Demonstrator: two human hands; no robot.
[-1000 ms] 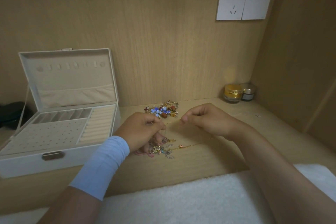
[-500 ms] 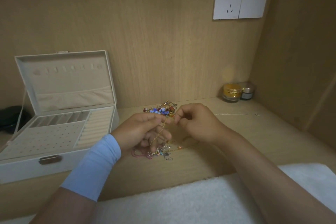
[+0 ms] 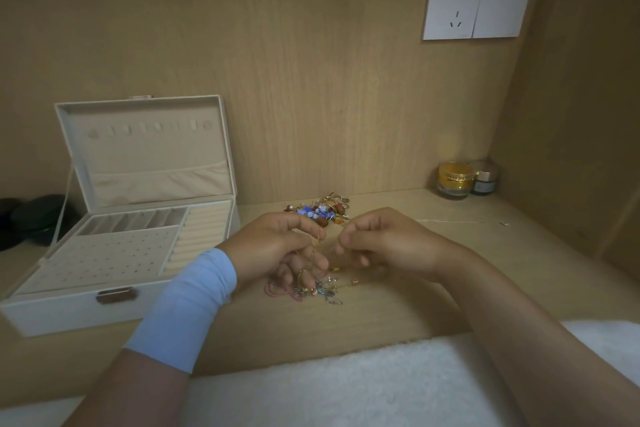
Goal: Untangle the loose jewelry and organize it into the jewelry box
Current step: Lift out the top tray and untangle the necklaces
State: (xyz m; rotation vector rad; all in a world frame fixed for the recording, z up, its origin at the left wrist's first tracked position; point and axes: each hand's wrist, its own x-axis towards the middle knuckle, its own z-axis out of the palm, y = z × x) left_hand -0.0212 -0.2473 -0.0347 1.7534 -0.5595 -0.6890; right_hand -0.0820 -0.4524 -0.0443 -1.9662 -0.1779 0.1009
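Both hands are held close together over the middle of a wooden tabletop (image 3: 381,319). The left hand (image 3: 277,246), with a pale blue sleeve (image 3: 187,305) around its wrist, has its fingers curled and pinches a thin gold chain (image 3: 313,251) between thumb and forefinger. The chain hangs down past the curled fingers into a small tangle of jewelry (image 3: 313,289) lying on the tabletop just beneath the hands. Pink cord, tiny coloured beads and gold links are mixed together in it. The right hand (image 3: 388,243) faces the left one, fingers curled, with thumb and forefinger tips pressed together just beside the chain. Whether a strand lies between them is too fine to tell.

Behind the hands, near the back wall, sits a second pile of jewelry (image 3: 322,210) with blue, red and gold pieces. A white jewelry box (image 3: 69,310) stands at the left of the tabletop, apart from the tangle, with its lid raised. Its top tray shows a panel dotted with holes, a row of narrow slots and a column of padded rolls.

A fine pale chain (image 3: 450,221) lies stretched out on the tabletop to the right. In the far right corner a gold jar (image 3: 454,178) stands just beside a smaller dark jar (image 3: 485,181). A white wall socket (image 3: 478,7) is mounted above them. A fluffy white towel (image 3: 311,388) runs along the near edge, under the forearms.
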